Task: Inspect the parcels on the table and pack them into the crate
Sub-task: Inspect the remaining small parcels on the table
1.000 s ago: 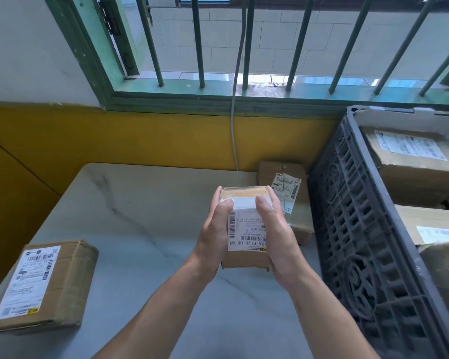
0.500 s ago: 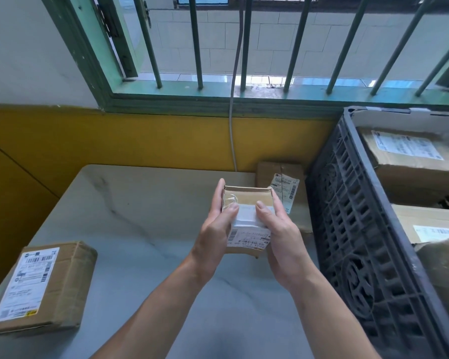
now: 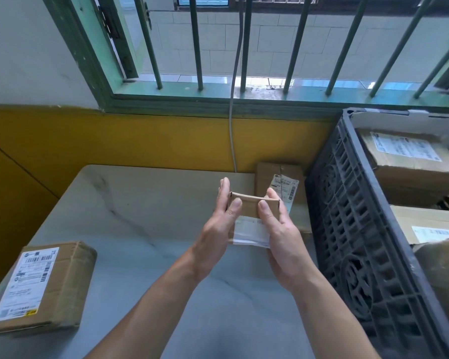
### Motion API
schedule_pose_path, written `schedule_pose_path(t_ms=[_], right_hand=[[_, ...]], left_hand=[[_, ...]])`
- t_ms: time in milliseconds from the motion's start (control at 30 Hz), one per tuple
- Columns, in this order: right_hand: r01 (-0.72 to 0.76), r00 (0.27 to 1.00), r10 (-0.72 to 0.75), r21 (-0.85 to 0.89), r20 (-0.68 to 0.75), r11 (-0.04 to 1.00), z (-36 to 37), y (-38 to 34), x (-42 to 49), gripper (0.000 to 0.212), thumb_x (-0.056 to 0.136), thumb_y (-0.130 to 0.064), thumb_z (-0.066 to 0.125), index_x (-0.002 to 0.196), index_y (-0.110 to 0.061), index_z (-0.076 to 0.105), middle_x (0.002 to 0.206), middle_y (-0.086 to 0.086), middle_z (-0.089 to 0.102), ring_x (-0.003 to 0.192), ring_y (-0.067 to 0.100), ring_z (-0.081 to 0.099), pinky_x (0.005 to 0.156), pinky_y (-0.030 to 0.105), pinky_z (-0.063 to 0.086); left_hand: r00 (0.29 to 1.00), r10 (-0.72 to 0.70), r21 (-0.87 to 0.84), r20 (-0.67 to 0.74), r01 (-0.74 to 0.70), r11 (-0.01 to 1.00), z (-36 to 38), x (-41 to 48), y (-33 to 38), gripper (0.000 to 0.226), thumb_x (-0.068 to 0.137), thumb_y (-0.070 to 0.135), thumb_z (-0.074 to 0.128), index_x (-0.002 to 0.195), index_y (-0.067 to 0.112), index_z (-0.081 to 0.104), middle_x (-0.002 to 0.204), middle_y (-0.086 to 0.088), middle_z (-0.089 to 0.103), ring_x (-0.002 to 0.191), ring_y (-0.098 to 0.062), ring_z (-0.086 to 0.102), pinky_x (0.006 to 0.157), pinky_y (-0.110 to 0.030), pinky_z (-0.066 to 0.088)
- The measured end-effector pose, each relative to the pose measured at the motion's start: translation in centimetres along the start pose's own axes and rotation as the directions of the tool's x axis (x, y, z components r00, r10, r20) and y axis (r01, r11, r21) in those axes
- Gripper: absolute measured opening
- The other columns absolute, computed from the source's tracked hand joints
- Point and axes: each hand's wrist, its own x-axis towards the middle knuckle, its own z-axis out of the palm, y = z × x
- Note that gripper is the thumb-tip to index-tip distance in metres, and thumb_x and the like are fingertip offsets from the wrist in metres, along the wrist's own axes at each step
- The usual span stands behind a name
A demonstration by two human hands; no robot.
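Note:
A small brown cardboard parcel with a white label is held above the grey marbled table, tipped so its end face points up at me. My left hand grips its left side and my right hand its right side, thumbs on the near face. Another labelled parcel lies flat at the table's near left corner. A third parcel with a loose label sits at the back right, against the dark plastic crate. Inside the crate lie several parcels, one of them at the far end.
A yellow and white wall runs behind the table, under a green barred window. A grey cable hangs down the wall to the table's back edge. The crate's latticed wall rises along the table's right side.
Both hands have rotated the small parcel: its label face, which was turned up toward me, has tipped away and down, so the plain end face now shows on top.

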Motion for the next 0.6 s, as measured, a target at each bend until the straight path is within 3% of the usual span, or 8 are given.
schedule_pose_path(t_ms=[67,133,233,300,367,433,500,600], right_hand=[[0.053,0.999,-0.053,-0.048,-0.008,0.997,0.3,0.1,-0.3,0.066,0.084,-0.054,0.067,0.146,-0.051,0.042,0.142,-0.015,0.059,0.126,-0.001,0.060,0.116,0.029,0.041],[0.087,0.996,-0.088,-0.091,-0.008,0.992,0.4,0.3,-0.4,0.060,0.087,-0.044,0.062,0.143,-0.051,0.041,0.140,-0.014,0.060,0.118,-0.007,0.062,0.104,0.015,0.046],[0.097,0.995,-0.098,-0.111,0.000,0.989,0.4,0.2,-0.5,0.066,0.086,-0.044,0.062,0.148,-0.051,0.039,0.148,-0.012,0.056,0.125,-0.004,0.059,0.104,0.015,0.046],[0.084,0.996,-0.083,-0.091,0.012,0.992,0.4,-0.1,-0.5,0.073,0.084,-0.050,0.062,0.152,-0.051,0.035,0.145,-0.018,0.055,0.120,-0.011,0.059,0.097,0.011,0.047],[0.035,0.999,-0.034,-0.062,0.029,0.997,0.7,-0.5,-0.5,0.084,0.080,-0.066,0.063,0.155,-0.052,0.029,0.144,-0.023,0.053,0.125,-0.009,0.056,0.105,0.018,0.044],[-0.023,0.999,0.024,-0.016,0.028,1.000,0.9,-0.7,-0.5,0.094,0.076,-0.082,0.064,0.157,-0.051,0.028,0.147,-0.019,0.055,0.135,0.006,0.054,0.119,0.039,0.039],[-0.053,0.998,0.053,0.005,-0.016,0.999,1.1,-0.4,-0.4,0.085,0.084,-0.074,0.062,0.158,-0.047,0.030,0.148,-0.013,0.057,0.135,0.012,0.056,0.120,0.046,0.038],[-0.013,0.998,0.012,-0.007,-0.059,1.000,1.3,-0.1,-0.7,0.077,0.091,-0.048,0.064,0.159,-0.045,0.027,0.138,-0.008,0.065,0.123,0.011,0.066,0.113,0.040,0.046]], left_hand=[[0.996,-0.078,-0.059,-0.033,0.076,0.995,-0.1,0.3,0.0,0.106,0.075,0.086,0.052,0.164,0.040,0.017,0.162,0.004,0.043,0.143,-0.013,0.049,0.123,-0.044,0.034],[0.987,-0.141,-0.110,-0.080,0.132,0.985,-0.1,0.5,-0.1,0.120,0.062,0.097,0.055,0.161,0.032,0.033,0.142,-0.001,0.065,0.124,-0.019,0.067,0.112,-0.047,0.049],[0.979,-0.150,-0.147,-0.141,0.129,0.981,0.2,0.4,-0.2,0.102,0.074,0.080,0.060,0.161,0.038,0.029,0.137,0.002,0.068,0.122,-0.017,0.068,0.111,-0.045,0.049],[0.982,-0.096,-0.154,-0.160,0.072,0.986,0.2,0.4,-0.5,0.086,0.087,0.061,0.058,0.162,0.040,0.022,0.129,0.016,0.070,0.117,-0.008,0.069,0.109,-0.039,0.050],[0.986,-0.055,-0.118,-0.160,0.037,0.992,0.1,0.2,-0.4,0.089,0.084,0.060,0.059,0.162,0.041,0.021,0.113,0.035,0.068,0.114,0.004,0.066,0.107,-0.032,0.049],[0.990,-0.034,-0.091,-0.137,0.022,0.996,0.1,0.1,-0.6,0.096,0.075,0.060,0.058,0.162,0.043,0.020,0.111,0.039,0.065,0.112,0.007,0.065,0.102,-0.027,0.050],[0.992,-0.051,-0.116,-0.117,0.037,0.993,-0.2,0.2,-0.9,0.091,0.078,0.051,0.054,0.162,0.043,0.019,0.108,0.036,0.068,0.100,0.007,0.069,0.088,-0.023,0.052],[0.989,-0.119,-0.163,-0.088,0.103,0.981,-0.4,0.5,-0.9,0.087,0.080,0.038,0.053,0.161,0.041,0.022,0.112,0.015,0.076,0.090,-0.009,0.073,0.072,-0.027,0.057]])
